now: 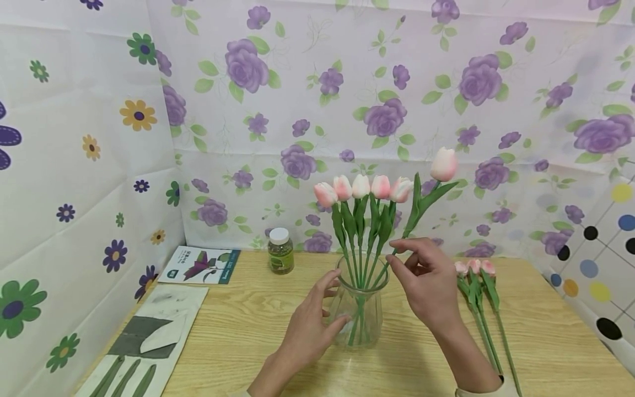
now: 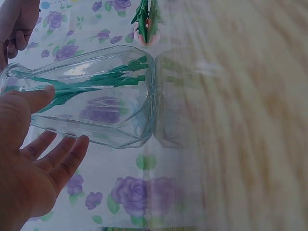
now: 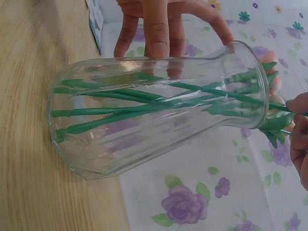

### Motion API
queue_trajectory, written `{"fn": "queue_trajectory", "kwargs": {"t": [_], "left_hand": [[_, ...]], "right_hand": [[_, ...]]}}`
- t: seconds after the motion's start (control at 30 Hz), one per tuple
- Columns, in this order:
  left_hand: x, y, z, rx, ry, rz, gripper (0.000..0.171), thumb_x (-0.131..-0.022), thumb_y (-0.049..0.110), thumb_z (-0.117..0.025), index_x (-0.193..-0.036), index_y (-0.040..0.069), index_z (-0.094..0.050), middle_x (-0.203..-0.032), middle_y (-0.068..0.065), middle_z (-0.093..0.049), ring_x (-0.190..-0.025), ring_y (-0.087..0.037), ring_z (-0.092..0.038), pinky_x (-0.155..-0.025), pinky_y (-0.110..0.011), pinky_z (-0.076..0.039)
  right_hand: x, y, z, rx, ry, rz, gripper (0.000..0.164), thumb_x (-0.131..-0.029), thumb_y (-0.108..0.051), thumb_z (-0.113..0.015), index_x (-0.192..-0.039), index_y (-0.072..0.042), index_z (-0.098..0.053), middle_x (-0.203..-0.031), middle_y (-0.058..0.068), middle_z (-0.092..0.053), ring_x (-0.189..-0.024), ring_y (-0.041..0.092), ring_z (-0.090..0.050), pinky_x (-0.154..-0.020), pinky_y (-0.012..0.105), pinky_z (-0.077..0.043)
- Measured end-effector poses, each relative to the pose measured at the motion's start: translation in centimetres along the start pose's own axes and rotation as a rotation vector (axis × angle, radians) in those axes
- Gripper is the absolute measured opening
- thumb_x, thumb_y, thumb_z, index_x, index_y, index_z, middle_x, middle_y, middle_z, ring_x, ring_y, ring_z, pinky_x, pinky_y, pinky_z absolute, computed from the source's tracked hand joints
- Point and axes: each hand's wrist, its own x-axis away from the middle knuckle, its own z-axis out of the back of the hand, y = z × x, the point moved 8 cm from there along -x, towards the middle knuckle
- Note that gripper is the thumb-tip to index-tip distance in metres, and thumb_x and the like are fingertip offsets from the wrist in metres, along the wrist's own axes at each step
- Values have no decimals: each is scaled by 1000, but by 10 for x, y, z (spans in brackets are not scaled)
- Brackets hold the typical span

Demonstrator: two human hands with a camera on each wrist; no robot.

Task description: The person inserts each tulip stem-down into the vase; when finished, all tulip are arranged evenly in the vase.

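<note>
From where I'm standing, everything is hanging on the slant of one tulip (image 1: 423,205) against the upright glass vase (image 1: 373,322). Its bloom is tipping up and out to the person's right of the vase, and its long axis is running down and inward, through the vase's mouth. In the right wrist view the lower stem is crossing inside the vase, and its end appears to be stopping short of the base, where other stems are reaching.

The right hand (image 1: 428,281) is the nearer one to this tulip: just beside the vase's rim, on the right, it is pinching the green stem between thumb and fingertips. The left hand (image 1: 312,322) is curving along the vase's left side, its thumb and fingers standing widely apart; in the right wrist view its fingertips seem to be meeting the glass, though how firmly they are pressing I cannot tell. It is gripping no stem.

Five other tulips (image 1: 361,212) are standing in the vase, their blooms fanning above its rim, left of the leaning one. Three loose tulips (image 1: 475,292) are lying to the right of the vase, blooms pointing away from the person, beyond the right forearm.
</note>
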Motion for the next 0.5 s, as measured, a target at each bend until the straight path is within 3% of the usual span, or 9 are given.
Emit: {"fn": "queue_trajectory", "kwargs": {"t": [0.27, 0.5], "left_hand": [[1, -2, 0, 7, -12, 10, 93, -93, 11, -83, -163, 31, -26, -144, -7, -60, -124, -28, -68, -82, -35, -65], [0, -2, -1, 2, -13, 4, 93, -93, 12, -82, -163, 33, -26, -145, -7, -60, -124, -28, -68, -81, -32, -64]], "right_hand": [[4, -2, -13, -18, -79, 30, 34, -82, 18, -79, -107, -5, -79, -91, 13, -67, -57, 7, -48, -47, 22, -39], [6, -5, -20, 6, -114, 59, 37, -81, 16, -81, -105, -11, -79, -89, 6, -68, -53, 6, -40, -46, 21, -36]]}}
